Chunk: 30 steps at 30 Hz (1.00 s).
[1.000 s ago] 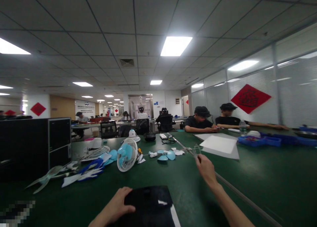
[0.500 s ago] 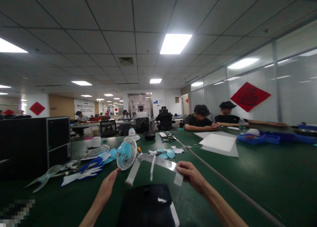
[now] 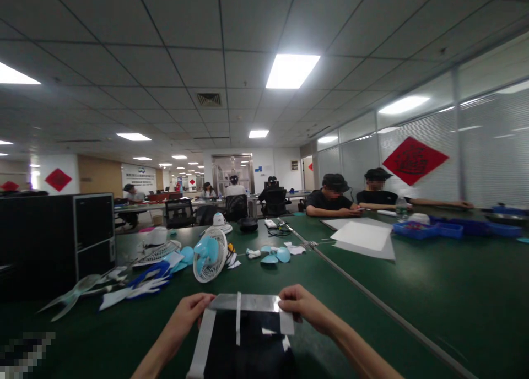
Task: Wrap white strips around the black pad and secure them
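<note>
A clear, shiny plastic strip [image 3: 258,302] with white bands hanging from it stretches between my two hands. My left hand [image 3: 192,308] pinches its left end. At the other end, the fingers and thumb of my right hand [image 3: 301,303] are closed on it. One narrow white band hangs near the middle and a wider one runs down on the left. Below and partly behind the strip lies a black, flat-looking object [image 3: 248,359] with white patches; its kind is unclear. Beyond my hands a white fan head with light-blue blades [image 3: 210,255] stands tilted on the green table.
Blue-and-white gloves [image 3: 140,291] and a black computer case [image 3: 95,236] are at the left. Loose blue fan blades [image 3: 275,255] lie ahead. A metal strip [image 3: 363,291] crosses the green table [image 3: 433,296]. White sheets [image 3: 363,236], blue trays [image 3: 417,229] and two seated people are at the right.
The plastic strip has come nearer and down over the black object. My left hand, open and empty beside the fan before, now grips its left end. My right hand keeps its hold.
</note>
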Available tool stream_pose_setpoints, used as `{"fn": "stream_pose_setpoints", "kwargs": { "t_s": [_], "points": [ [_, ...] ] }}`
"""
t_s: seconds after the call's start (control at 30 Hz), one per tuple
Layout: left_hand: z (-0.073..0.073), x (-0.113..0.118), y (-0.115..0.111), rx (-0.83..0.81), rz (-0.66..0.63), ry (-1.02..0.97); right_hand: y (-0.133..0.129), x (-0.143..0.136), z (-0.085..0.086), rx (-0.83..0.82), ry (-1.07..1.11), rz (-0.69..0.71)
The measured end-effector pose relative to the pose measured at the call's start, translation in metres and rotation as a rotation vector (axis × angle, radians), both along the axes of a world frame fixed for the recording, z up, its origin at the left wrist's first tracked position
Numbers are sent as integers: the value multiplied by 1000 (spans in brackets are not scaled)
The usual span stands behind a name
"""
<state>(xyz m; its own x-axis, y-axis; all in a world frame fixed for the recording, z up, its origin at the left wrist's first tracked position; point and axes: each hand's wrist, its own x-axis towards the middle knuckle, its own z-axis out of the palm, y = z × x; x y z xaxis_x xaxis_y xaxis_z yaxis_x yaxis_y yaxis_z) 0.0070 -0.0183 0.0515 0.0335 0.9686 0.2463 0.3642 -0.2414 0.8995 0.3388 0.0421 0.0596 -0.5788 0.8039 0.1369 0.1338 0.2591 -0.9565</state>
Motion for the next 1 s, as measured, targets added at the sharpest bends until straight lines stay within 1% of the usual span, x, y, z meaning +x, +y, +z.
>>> {"fn": "stream_pose_setpoints", "kwargs": {
  "t_s": [0.3,0.4,0.5,0.57,0.67,0.73,0.8,0.9,1.0],
  "points": [
    [0,5,-2,-63,-16,36,-6,-2,3,-8,-30,12],
    [0,5,-4,-84,-28,-8,-5,-3,2,-18,-6,6],
    [1,6,-8,-139,-70,-84,-2,-2,0,-32,11,-1],
    [3,6,-12,-209,-126,-88,-1,1,-1,-36,-8,11],
    [1,5,-16,-326,-230,17,0,5,-2,-58,-113,87],
    [-4,3,-15,-377,-285,106,1,6,-4,-101,-211,165],
    [-12,2,-11,-402,-311,178,2,7,-9,-124,-288,212],
    [-22,-2,-4,-412,-305,267,7,5,-18,-89,-346,205],
    [-26,-3,-1,-395,-284,331,10,3,-25,-45,-357,170]
  ]
}}
